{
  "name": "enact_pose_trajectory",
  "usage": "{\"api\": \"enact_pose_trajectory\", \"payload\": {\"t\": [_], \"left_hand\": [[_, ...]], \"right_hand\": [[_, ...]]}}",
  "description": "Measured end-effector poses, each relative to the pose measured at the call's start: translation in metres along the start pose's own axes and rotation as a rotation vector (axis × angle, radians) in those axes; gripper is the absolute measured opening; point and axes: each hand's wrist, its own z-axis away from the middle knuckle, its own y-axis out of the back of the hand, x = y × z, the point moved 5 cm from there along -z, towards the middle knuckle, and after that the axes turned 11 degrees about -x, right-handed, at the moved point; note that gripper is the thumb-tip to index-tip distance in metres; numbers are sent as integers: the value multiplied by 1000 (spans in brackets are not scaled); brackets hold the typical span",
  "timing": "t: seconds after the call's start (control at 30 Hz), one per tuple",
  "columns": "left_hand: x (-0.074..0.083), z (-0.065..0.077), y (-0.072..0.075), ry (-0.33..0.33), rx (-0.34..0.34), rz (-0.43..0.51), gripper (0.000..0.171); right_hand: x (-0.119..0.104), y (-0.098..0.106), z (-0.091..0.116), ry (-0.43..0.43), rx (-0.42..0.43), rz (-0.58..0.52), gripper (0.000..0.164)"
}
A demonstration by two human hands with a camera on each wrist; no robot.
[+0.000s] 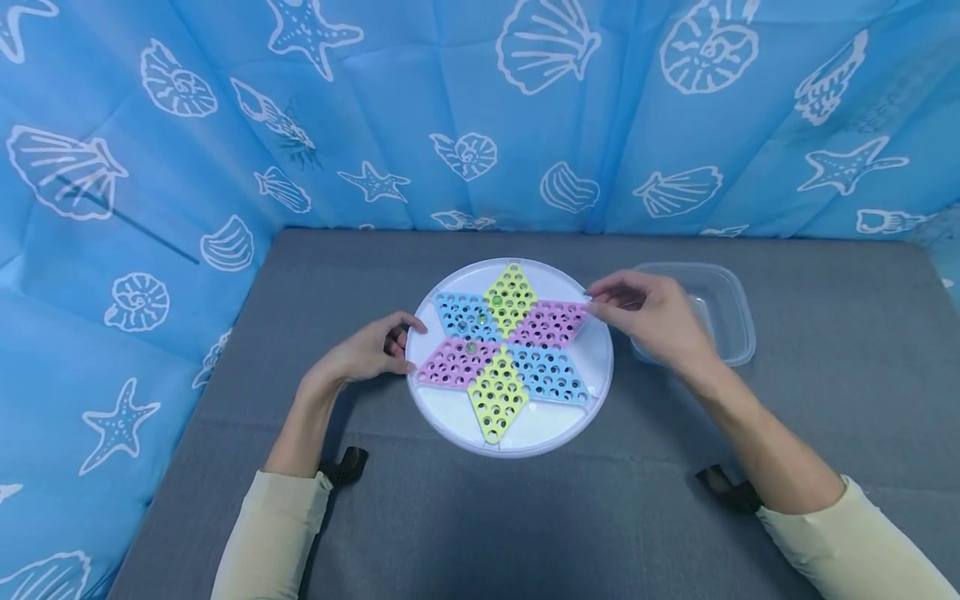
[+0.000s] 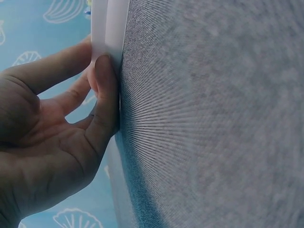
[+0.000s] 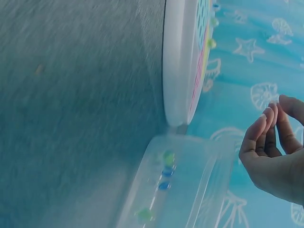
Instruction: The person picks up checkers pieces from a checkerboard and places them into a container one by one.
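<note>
We see the board point(image 1: 558, 421), round and white, lying flat on the grey table point(image 1: 487, 517). On it there is a star with yellow, pink and blue parts, all full of holes. Our left hand point(image 1: 375, 346) grasps the board at its left edge, with the thumb and a finger placed at the rim.

Our right hand point(image 1: 652, 312) is above the right side of the board, near the tip of a pink part. Its fingertips are brought together with the thumb, but we cannot tell whether something small is pinched there. In the right wrist view this hand is raised higher than the board and the box point(image 1: 723, 325).

The green marbles point(image 1: 497, 301) sit in the yellow, blue and left pink parts, and one blue marble point(image 1: 462, 327) is in the left blue part. The box is transparent and stands just beside the board, on our right; it contains more marbles point(image 3: 165, 185), green and blue. Behind the table hangs a blue curtain point(image 1: 465, 67) with white shells and starfish. Pale sleeves point(image 1: 273, 533) cover our forearms.
</note>
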Motion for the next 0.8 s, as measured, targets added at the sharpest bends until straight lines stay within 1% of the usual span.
{"api": "enact_pose_trajectory", "payload": {"t": [0.13,0.27,0.5,0.8], "left_hand": [[-1,0,0,13,1,2,55],[-1,-1,0,18,-1,11,55],[-1,-1,0,9,-9,16,55],[1,1,1,4,-5,10,55]], "right_hand": [[-9,-12,-4,44,-31,-32,25],[-15,-24,-12,53,-70,-46,23],[-21,-40,-25,88,-121,-86,24],[-25,-63,-33,82,-189,-112,26]]}}
